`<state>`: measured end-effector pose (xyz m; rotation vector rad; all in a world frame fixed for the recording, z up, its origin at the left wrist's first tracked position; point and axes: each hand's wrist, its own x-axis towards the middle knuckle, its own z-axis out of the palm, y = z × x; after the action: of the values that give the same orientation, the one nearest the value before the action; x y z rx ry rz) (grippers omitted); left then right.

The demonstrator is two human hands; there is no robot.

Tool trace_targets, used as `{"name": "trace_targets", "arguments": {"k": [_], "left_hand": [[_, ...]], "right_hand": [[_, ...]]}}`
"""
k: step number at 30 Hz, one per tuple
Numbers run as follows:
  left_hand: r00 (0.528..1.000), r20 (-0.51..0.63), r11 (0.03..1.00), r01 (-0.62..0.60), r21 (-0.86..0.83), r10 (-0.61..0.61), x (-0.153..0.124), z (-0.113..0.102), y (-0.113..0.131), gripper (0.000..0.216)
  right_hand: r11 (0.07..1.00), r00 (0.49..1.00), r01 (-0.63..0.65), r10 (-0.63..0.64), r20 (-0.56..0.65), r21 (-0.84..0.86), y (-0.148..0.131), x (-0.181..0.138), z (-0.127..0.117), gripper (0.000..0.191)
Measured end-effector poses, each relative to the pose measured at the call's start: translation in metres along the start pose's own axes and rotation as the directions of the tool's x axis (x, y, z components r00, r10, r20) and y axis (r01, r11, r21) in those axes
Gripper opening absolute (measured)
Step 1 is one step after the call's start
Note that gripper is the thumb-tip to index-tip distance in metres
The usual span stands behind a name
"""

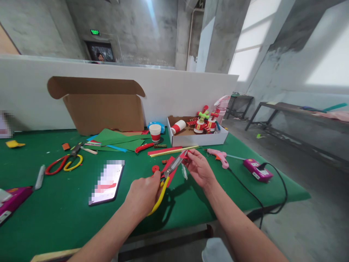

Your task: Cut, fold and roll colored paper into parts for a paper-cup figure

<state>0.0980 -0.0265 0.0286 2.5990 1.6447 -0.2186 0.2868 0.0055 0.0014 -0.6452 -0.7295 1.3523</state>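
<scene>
My left hand [143,194] is wrapped round the handles of a pair of scissors [174,164], one yellow loop hanging below it. The blades point up and to the right, toward my right hand [201,168]. Between its thumb and fingers, the right hand pinches a small red piece [184,154], likely paper or foam, at the blade tips. Under the scissors lie a red strip [170,182] and a red round piece [155,168]. A small translucent scrap [184,171] is beside the right hand. Whether the blades touch the red piece is hard to tell.
A pink glue gun [222,157] lies right, its cord running past a purple box [257,170]. Behind stand a white box [197,140] of decorated cups and a paper cup [155,133]. A phone [107,182], second scissors [71,159] and green sheets [117,138] lie left.
</scene>
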Motion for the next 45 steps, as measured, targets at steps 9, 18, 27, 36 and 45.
{"name": "trace_targets", "arguments": {"k": [9,18,27,36,45], "left_hand": [[1.000,0.014,1.000,0.003,-0.007,-0.003,0.0009,0.0005,0.0000,0.038],[1.000,-0.012,1.000,-0.021,0.004,0.021,-0.0006,0.0043,-0.0021,0.040],[1.000,0.012,1.000,-0.015,-0.002,0.015,0.0006,0.0046,-0.0022,0.041],[1.000,0.026,1.000,-0.006,-0.022,0.007,-0.0003,0.0016,-0.0012,0.036],[1.000,0.020,0.999,0.005,-0.034,-0.004,0.0003,0.0047,-0.0035,0.035]], "right_hand": [[1.000,1.000,0.001,-0.001,-0.002,-0.016,0.0004,0.0007,-0.0011,0.025],[0.996,1.000,0.007,-0.008,-0.007,-0.092,-0.0017,0.0029,-0.0065,0.024],[0.990,1.000,-0.011,0.009,-0.016,-0.138,-0.0035,0.0027,-0.0083,0.026],[0.985,0.999,-0.033,0.034,0.002,-0.167,-0.0031,0.0021,-0.0085,0.026],[0.976,0.998,-0.062,0.066,0.015,-0.209,-0.0015,0.0028,-0.0092,0.028]]}}
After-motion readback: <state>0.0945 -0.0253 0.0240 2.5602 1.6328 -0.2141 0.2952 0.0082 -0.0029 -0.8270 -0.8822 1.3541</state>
